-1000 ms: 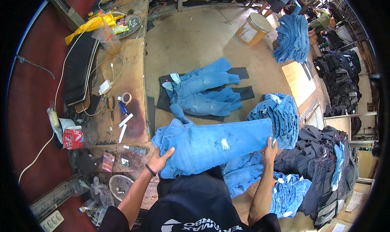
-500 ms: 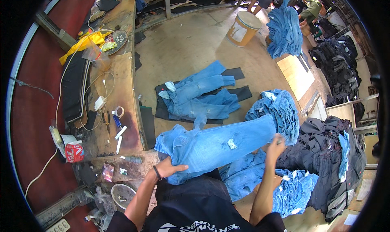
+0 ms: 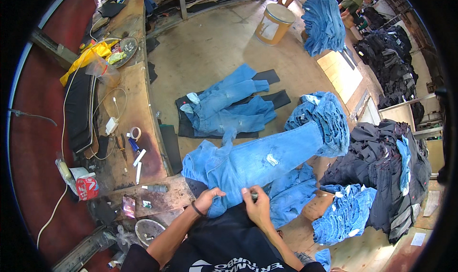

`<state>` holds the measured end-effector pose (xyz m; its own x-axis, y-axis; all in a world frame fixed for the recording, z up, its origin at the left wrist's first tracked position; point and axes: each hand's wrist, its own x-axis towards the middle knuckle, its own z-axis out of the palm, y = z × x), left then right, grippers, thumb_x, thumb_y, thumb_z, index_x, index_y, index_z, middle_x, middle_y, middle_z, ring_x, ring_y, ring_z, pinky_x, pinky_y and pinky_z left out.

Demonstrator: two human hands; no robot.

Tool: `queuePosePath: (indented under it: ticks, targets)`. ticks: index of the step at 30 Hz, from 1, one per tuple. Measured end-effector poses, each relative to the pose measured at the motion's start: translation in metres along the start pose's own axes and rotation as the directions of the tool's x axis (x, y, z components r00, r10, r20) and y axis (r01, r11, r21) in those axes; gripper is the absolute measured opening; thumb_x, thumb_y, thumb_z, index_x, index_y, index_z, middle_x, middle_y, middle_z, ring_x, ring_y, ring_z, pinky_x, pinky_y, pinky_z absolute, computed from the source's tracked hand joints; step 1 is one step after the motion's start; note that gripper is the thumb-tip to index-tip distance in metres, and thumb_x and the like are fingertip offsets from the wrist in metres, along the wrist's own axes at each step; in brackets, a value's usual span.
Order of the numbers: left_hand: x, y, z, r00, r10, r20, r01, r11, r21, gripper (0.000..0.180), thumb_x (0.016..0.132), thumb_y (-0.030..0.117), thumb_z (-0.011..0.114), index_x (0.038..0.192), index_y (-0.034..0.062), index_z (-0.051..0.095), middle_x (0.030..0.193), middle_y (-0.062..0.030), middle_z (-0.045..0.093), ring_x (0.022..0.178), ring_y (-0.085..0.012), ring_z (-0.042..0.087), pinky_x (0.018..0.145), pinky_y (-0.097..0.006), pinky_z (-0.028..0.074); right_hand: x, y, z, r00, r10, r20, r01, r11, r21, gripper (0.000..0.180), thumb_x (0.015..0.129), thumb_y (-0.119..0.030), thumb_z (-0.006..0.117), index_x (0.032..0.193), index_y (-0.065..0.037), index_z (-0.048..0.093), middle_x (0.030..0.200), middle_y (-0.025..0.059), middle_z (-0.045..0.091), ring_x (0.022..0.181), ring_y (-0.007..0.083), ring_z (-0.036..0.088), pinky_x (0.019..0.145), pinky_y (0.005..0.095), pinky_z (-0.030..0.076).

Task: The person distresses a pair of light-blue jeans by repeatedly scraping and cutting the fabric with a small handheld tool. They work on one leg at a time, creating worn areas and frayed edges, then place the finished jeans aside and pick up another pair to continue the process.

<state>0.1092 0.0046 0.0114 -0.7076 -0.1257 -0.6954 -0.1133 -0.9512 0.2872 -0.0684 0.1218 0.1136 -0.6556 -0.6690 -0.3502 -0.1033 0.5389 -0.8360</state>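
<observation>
A pair of light-blue distressed jeans (image 3: pixel 281 145) lies stretched out in front of me, with a ripped white patch on one leg. My left hand (image 3: pixel 208 201) grips the near edge of the jeans by the waist end, fingers beneath the cloth. Close beside it, my right hand (image 3: pixel 257 206) is closed at the near edge of the same leg, its thumb on the denim. A small dark-grey thing shows between the right fingers, too small to name. Under the jeans, more blue denim (image 3: pixel 292 195) hangs on the near side.
Folded blue jeans (image 3: pixel 329 124) are stacked to the right, with another jeans pile (image 3: pixel 346 215) nearer me. Dark garments (image 3: pixel 372 167) heap beyond. Jeans (image 3: pixel 224 105) lie flat ahead over dark pairs. The wooden bench (image 3: pixel 152 148) at left holds pliers, tape and cables. A drum (image 3: pixel 275 24) stands far off.
My right hand has moved left and nearer me, from the leg's far right end to beside my left hand. The jeans stay stretched in nearly the same place.
</observation>
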Motion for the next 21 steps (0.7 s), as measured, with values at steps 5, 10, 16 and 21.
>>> queuePosePath:
  ticks: [5, 10, 16, 21]
  targets:
    - [0.004, 0.005, 0.028, 0.996, 0.056, -0.074, -0.029, 0.947, 0.321, 0.039, 0.089, 0.014, 0.077, 0.123, -0.0043, 0.07, 0.118, -0.0087, 0.074, 0.105, -0.02, 0.07, 0.096, -0.035, 0.056, 0.001, 0.016, -0.011, 0.963, 0.233, -0.134, -0.195, 0.949, 0.25, 0.033, 0.103, -0.026, 0.07, 0.089, 0.002, 0.061, 0.069, 0.0034, 0.055, 0.063, 0.0117, 0.048, 0.059, 0.0333, 0.042]
    - [0.002, 0.017, 0.044, 0.962, 0.271, 0.024, -0.23, 0.761, 0.606, 0.044, 0.088, 0.014, 0.079, 0.125, -0.006, 0.069, 0.121, -0.0089, 0.073, 0.108, -0.0204, 0.067, 0.1, -0.036, 0.054, 0.014, 0.019, -0.013, 0.99, 0.043, -0.134, -0.037, 0.998, 0.046, 0.036, 0.102, -0.027, 0.071, 0.084, 0.001, 0.058, 0.062, 0.0028, 0.049, 0.058, 0.0119, 0.043, 0.056, 0.0346, 0.04]
    - [-0.003, 0.013, 0.048, 0.977, 0.151, -0.148, -0.044, 0.83, 0.556, 0.048, 0.086, 0.012, 0.08, 0.128, -0.006, 0.067, 0.123, -0.0096, 0.073, 0.114, -0.021, 0.066, 0.103, -0.036, 0.052, 0.03, 0.026, -0.017, 0.99, 0.107, -0.097, -0.118, 0.987, -0.111, 0.044, 0.102, -0.033, 0.07, 0.079, 0.002, 0.058, 0.058, 0.0069, 0.048, 0.057, 0.0133, 0.048, 0.055, 0.0376, 0.041]
    - [0.003, 0.01, 0.069, 0.957, 0.287, -0.046, -0.245, 0.883, 0.4, 0.049, 0.091, 0.019, 0.081, 0.13, -0.0065, 0.066, 0.125, -0.0097, 0.071, 0.115, -0.0193, 0.064, 0.105, -0.036, 0.05, 0.036, 0.044, -0.009, 0.989, 0.072, 0.132, -0.085, 0.992, 0.096, 0.042, 0.104, -0.027, 0.067, 0.072, -0.004, 0.053, 0.056, -0.0029, 0.045, 0.046, 0.009, 0.045, 0.043, 0.0292, 0.037]
